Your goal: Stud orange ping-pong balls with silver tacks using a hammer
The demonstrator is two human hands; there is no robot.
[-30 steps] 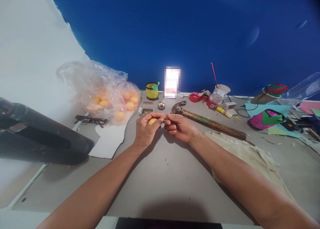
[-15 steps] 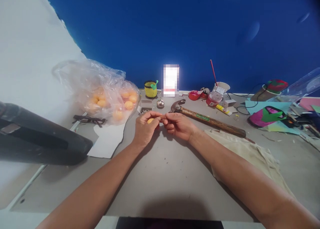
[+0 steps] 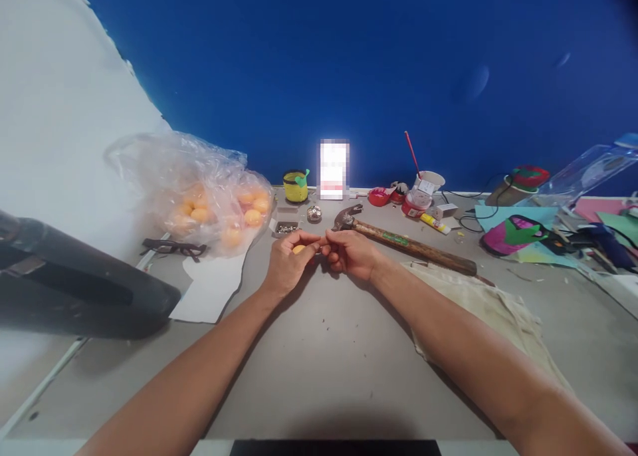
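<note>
My left hand [image 3: 285,264] is closed around a small orange ball [image 3: 298,249], like a ping-pong ball; only a bit of it shows between the fingers. Against it, my right hand [image 3: 350,254] has thumb and forefinger pinched together at the left fingertips, and whatever sits in that pinch is too small to make out. Just beyond the left hand lies a small open box of shiny metal bits [image 3: 286,228]. A silver studded ball [image 3: 314,213] rests behind it. Past the right hand lies a claw hammer [image 3: 413,244] with a worn wooden handle.
At left are a plastic bag [image 3: 219,170] of orange balls, glasses [image 3: 174,246], white paper [image 3: 212,290] and a dark cylinder [image 3: 84,280]. Along the back stand a yellow cup [image 3: 295,187], a bright screen [image 3: 334,170] and a paint tub [image 3: 415,205]. A beige cloth [image 3: 478,303] lies under my right forearm.
The whole view has shifted slightly, with objects sitting a little lower and more to the left. Both hands keep nearly the same pose together around the ball.
</note>
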